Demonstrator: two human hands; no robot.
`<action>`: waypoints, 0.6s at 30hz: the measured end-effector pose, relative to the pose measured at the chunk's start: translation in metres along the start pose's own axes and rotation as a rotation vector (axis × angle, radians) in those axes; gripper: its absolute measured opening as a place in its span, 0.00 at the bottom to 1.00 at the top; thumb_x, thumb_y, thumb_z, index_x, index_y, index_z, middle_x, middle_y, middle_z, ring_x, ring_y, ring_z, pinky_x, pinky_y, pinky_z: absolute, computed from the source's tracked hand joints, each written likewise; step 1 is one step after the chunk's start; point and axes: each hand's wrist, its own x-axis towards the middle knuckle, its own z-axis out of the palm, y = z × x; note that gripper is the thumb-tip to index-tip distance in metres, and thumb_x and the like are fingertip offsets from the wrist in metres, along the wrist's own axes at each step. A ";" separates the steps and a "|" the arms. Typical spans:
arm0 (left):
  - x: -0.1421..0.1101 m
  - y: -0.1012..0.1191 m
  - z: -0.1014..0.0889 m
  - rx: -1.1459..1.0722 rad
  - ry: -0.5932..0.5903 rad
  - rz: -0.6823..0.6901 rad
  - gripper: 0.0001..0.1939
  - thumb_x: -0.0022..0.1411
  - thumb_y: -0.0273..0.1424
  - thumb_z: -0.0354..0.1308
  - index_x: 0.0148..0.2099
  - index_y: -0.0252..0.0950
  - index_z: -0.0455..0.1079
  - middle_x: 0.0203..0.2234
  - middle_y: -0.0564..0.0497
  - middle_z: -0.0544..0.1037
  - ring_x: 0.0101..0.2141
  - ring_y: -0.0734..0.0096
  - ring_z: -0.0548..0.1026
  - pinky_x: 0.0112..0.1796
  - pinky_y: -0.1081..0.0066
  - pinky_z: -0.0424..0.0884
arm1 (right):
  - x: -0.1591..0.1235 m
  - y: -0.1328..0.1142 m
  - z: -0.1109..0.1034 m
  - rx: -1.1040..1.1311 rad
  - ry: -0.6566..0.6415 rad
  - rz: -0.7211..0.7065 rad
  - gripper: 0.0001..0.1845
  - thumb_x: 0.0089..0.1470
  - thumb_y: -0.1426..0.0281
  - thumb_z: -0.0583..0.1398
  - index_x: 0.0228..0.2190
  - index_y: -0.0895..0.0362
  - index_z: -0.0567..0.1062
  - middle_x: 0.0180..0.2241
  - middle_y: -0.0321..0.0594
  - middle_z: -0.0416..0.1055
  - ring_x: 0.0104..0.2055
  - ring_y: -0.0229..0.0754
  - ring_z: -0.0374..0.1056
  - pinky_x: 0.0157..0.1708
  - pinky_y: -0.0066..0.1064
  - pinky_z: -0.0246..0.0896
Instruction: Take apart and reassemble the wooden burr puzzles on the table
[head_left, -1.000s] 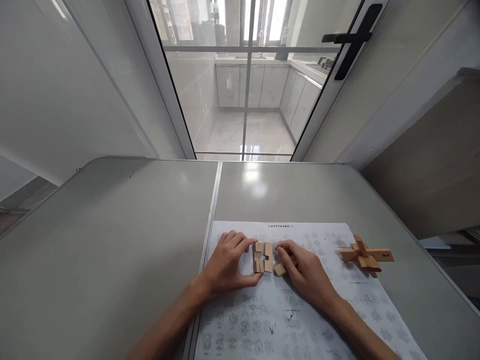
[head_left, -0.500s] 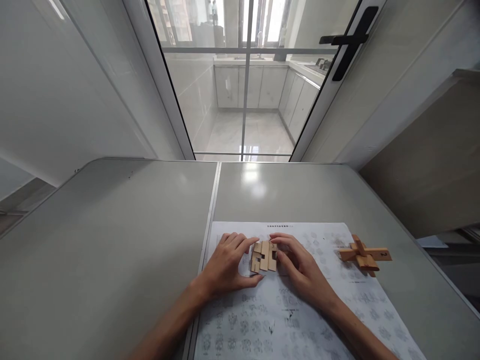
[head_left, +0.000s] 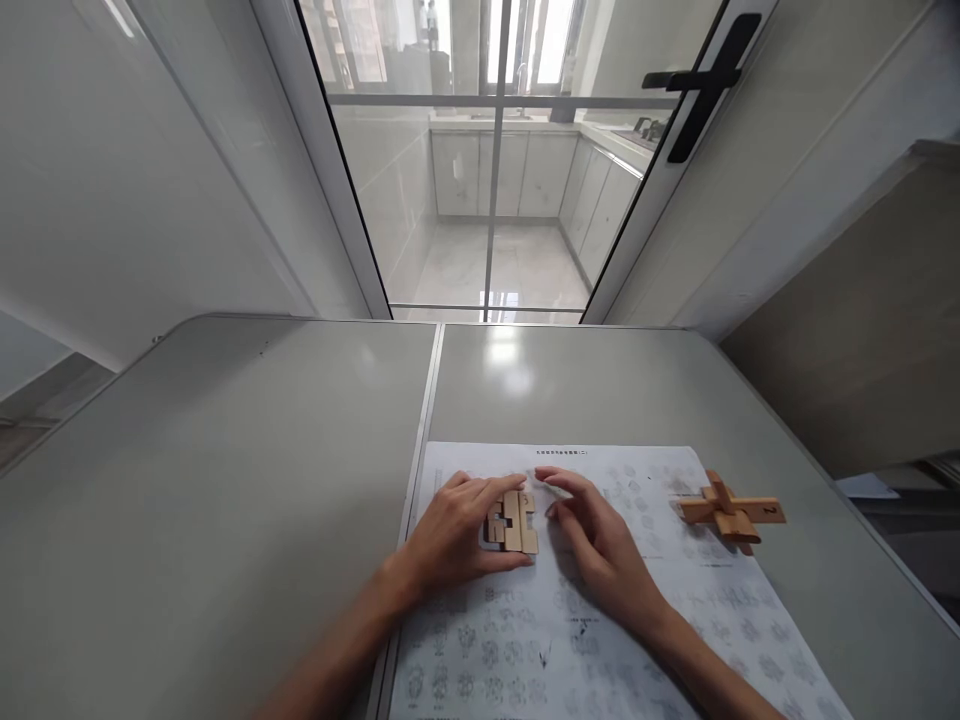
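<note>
Several light wooden burr puzzle pieces [head_left: 514, 524] with square notches lie side by side as a small block on the printed sheet [head_left: 622, 660]. My left hand [head_left: 459, 528] grips this block from the left, forefinger along its far end and thumb along its near end. Just right of the block is my right hand [head_left: 600, 530], holding nothing. Its fingers are curved and apart, and a narrow gap separates them from the wood. A number is marked on the rightmost piece.
An assembled cross of darker wooden pieces [head_left: 731, 510], marked with a 2, rests over the sheet's right edge. The grey table [head_left: 300, 480] has a metal seam [head_left: 429, 385] left of the sheet. Beyond its far edge stands a glass door [head_left: 450, 200] with a black handle [head_left: 709, 85].
The block of pieces has shifted slightly left and toward me, with my left fingers now closed on its ends. My right hand has come away from the block's right side.
</note>
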 end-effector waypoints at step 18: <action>-0.003 -0.011 -0.006 0.152 0.292 -0.240 0.25 0.61 0.37 0.72 0.58 0.42 0.69 0.49 0.49 0.83 0.46 0.57 0.84 0.44 0.63 0.78 | 0.005 -0.002 -0.003 -0.121 0.078 0.019 0.09 0.71 0.64 0.56 0.42 0.51 0.76 0.44 0.45 0.78 0.48 0.51 0.75 0.49 0.41 0.71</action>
